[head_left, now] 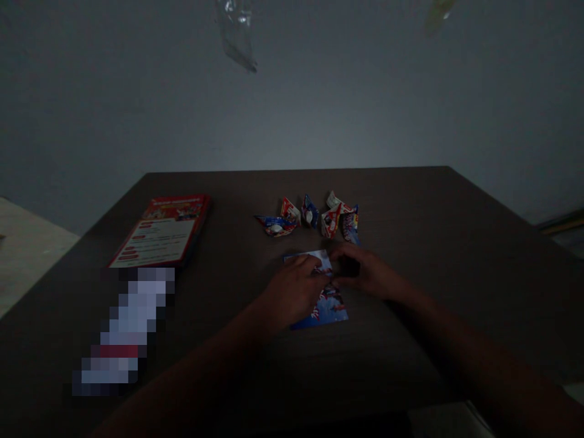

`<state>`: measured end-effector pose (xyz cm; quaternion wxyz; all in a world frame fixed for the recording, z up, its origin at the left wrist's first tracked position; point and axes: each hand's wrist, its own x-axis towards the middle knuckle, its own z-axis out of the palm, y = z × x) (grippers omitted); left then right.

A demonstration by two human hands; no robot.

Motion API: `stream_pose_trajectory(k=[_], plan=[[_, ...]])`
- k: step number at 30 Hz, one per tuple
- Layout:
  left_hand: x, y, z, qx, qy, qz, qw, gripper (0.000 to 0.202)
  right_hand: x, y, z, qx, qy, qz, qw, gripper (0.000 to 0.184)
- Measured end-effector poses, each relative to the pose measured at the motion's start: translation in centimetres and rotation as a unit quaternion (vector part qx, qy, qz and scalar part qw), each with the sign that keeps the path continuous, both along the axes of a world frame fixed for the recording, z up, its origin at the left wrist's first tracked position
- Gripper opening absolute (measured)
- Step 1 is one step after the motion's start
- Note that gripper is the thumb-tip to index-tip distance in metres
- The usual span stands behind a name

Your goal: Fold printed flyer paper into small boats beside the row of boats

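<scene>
My left hand [294, 289] and my right hand [362, 271] rest together on a blue printed paper sheet [326, 307] lying flat on the dark wooden table [456, 255]. Fingers of both hands press down on the sheet near its upper part, where a fold seems to sit. The light is dim and the fingertips are hard to make out. Just beyond my hands lie several small folded paper shapes [314, 219] in red, white and blue, grouped in a loose row.
A stack of red and white leaflets [162, 231] lies at the table's left. A blurred-out patch [125, 331] sits in front of it. A grey wall stands behind the table, with a clear plastic scrap [237, 33] at the top.
</scene>
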<state>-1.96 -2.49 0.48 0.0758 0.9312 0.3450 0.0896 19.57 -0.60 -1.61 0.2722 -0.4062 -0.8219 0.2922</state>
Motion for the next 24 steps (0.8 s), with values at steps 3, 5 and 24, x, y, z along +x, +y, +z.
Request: stream_pose_trajectory(k=[3,5,24], plan=[[0.0,0.1,-0.1,0.001,-0.007,0.001,1.000,0.026,-0.2,0.1,-0.2,0.000,0.004,-0.020,1.000,0.030],[0.0,0.1,-0.2,0.006,-0.010,-0.003,1.000,0.026,-0.4,0.3,-0.2,0.001,0.000,-0.043,0.999,0.025],[0.1,0.1,0.0,0.007,0.010,-0.005,1.000,0.025,-2.4,2.7,-0.3,0.070,-0.122,-0.254,0.957,0.020]])
